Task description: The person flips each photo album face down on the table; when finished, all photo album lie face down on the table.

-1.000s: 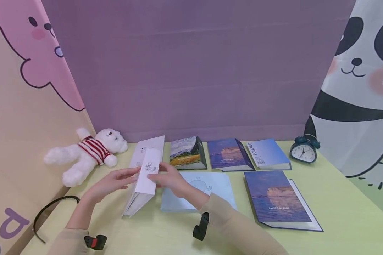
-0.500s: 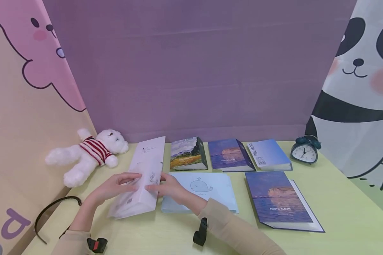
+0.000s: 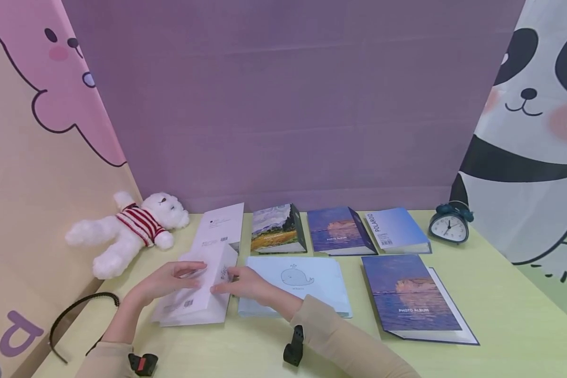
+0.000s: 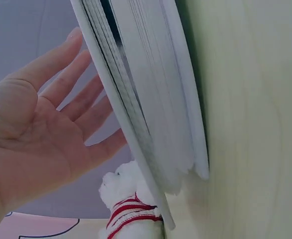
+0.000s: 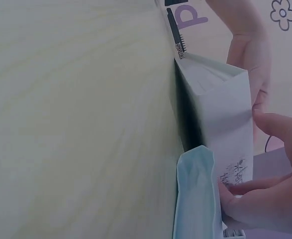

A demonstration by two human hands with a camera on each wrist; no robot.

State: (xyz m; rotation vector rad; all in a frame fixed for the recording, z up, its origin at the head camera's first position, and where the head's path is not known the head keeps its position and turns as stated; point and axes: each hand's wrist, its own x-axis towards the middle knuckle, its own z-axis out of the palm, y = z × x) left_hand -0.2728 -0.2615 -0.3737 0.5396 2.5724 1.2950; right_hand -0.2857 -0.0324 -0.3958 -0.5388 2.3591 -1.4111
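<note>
A thick white album point(image 3: 202, 301) with black lettering on its spine rests on the left part of the table, its cover sloping. On its left, my left hand point(image 3: 167, 282) lays fingertips on the cover; the left wrist view shows the fingers of that hand point(image 4: 51, 117) spread and nearly straight beside the page edges. My right hand point(image 3: 250, 286) holds the spine, thumb on its upper edge and fingers lower down, as the right wrist view shows on the white spine point(image 5: 228, 132). Behind it lies another white album point(image 3: 222, 223). Right beside it is a pale blue whale album point(image 3: 312, 286).
Along the back lie a landscape album point(image 3: 276, 228), a dark blue photo album point(image 3: 335, 228) and a light blue Polaroid album point(image 3: 397, 228). Another photo album point(image 3: 411, 294) lies front right. An alarm clock point(image 3: 449, 226), a white teddy bear point(image 3: 139, 223) and a black cord point(image 3: 75, 304) stand or lie around.
The white album has tilted over from nearly upright to lower on the table, toward me and left, uncovering the white album behind it. Both hands have lowered with it.
</note>
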